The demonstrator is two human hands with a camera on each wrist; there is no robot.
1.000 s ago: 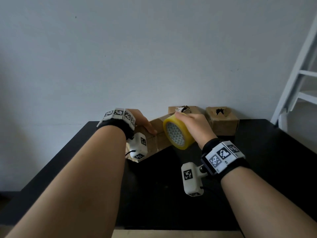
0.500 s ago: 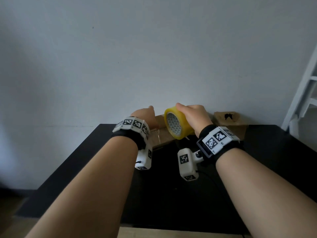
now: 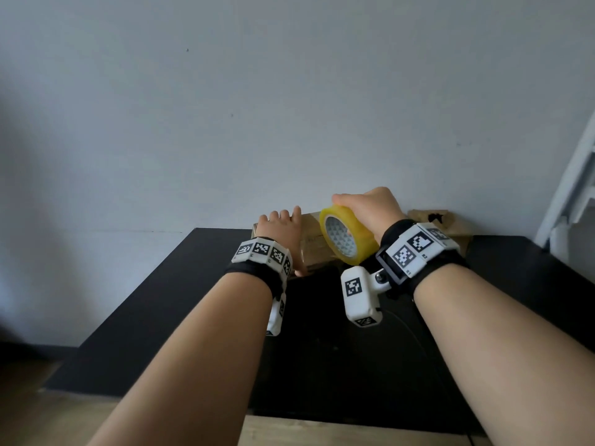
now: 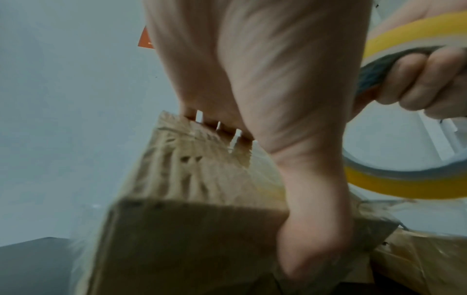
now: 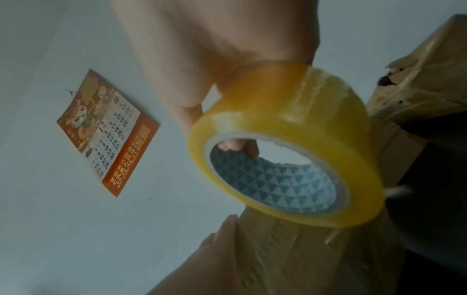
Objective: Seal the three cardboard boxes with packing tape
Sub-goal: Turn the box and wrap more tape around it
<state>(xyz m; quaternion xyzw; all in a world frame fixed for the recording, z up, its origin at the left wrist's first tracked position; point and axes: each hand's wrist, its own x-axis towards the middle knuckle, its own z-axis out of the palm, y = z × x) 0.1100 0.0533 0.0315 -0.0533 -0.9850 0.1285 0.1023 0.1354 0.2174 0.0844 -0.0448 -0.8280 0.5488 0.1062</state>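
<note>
A small cardboard box (image 3: 314,251) sits at the table's far edge by the wall. My left hand (image 3: 283,230) grips it, with the fingers over its far edge and the thumb (image 4: 310,229) down its near face. My right hand (image 3: 370,209) holds a yellow roll of packing tape (image 3: 347,239) just above the right end of the box, fingers hooked inside the core (image 5: 237,145). Glossy tape film lies on the box top (image 4: 262,169) beside the thumb. A second box (image 3: 441,220) stands to the right. My right hand hides what lies between the two boxes.
The black table (image 3: 193,300) ends at the pale wall behind the boxes. A white ladder-like frame (image 3: 573,194) stands at the right. A red calendar (image 5: 106,131) hangs on the wall. A taped cardboard surface (image 4: 417,265) lies just right of the held box.
Both hands have moved away from me toward the wall. The box, tilted a second ago, now lies flatter near the wall, and the tape roll has risen above its right end.
</note>
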